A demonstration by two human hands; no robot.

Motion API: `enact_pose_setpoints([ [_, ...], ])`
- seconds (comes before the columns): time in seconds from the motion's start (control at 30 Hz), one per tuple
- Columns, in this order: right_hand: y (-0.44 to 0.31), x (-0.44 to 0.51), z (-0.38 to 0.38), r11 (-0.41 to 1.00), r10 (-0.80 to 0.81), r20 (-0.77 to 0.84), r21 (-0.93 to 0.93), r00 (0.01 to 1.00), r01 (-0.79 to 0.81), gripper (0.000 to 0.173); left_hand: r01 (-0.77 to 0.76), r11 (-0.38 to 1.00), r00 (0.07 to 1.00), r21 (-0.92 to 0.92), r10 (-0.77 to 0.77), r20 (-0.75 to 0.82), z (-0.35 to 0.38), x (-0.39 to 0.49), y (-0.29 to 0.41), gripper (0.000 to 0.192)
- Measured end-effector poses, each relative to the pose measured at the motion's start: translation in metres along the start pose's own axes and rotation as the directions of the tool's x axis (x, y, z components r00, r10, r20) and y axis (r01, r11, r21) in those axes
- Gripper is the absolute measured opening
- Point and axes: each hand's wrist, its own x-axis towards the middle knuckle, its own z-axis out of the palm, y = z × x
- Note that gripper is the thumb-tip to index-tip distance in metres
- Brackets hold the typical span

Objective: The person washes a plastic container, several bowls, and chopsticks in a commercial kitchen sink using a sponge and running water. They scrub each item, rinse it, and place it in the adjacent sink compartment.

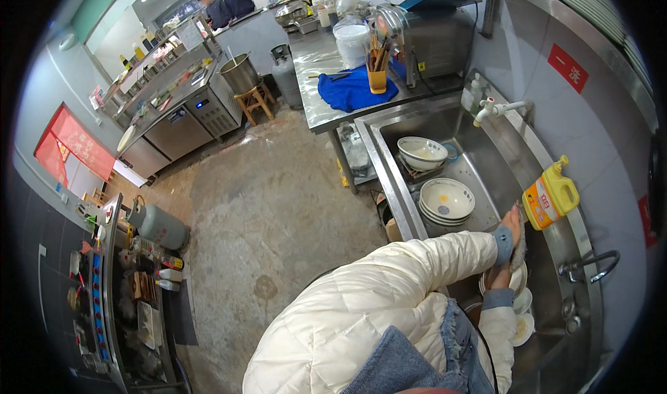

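My left hand (513, 226) reaches over the sink, near the divider between its basins, and grips a grey cloth (518, 256). The cloth hangs down toward my right hand (498, 279), which is partly covered by sleeve and cloth; whether its fingers hold anything is hidden. White bowls or plates (520, 278) lie under and beside that hand in the near basin. A small white dish (523, 329) lies farther down there. In the other basin sit a stack of patterned white bowls (447, 198) and a large bowl (421, 152) on a dark stand.
A yellow detergent jug (550, 196) stands on the sink ledge, close to my left hand. Taps (492, 110) and a curved faucet (591, 266) project over the basins. A steel table (312, 105) bears a blue cloth (346, 93) and a chopstick holder (377, 80). Two people (224, 8) are far off.
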Motion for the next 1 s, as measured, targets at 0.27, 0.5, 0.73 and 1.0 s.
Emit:
enact_pose_setpoints([
  [0.27,-0.039,-0.049,0.011,0.013,-0.298,0.061,-0.998,0.953,0.068,0.028,-0.110,0.985,0.993,-0.131,0.102,-0.066,-0.032,0.057,0.018,0.052],
  [0.5,-0.027,-0.036,0.033,0.761,-0.261,0.126,-0.583,0.957,0.284,0.039,-0.038,0.993,0.997,-0.108,0.045,0.060,-0.027,-0.030,-0.007,0.054],
  [0.73,-0.012,-0.017,0.038,0.999,0.004,0.107,-0.035,0.994,0.000,0.040,0.159,0.987,0.987,0.007,-0.159,-0.003,-0.021,-0.004,0.013,0.068],
  [1.0,-0.035,-0.058,0.017,0.002,-0.326,0.166,-0.984,0.931,0.177,0.024,0.116,0.991,0.992,-0.065,-0.119,-0.041,-0.052,0.066,0.026,0.067],
])
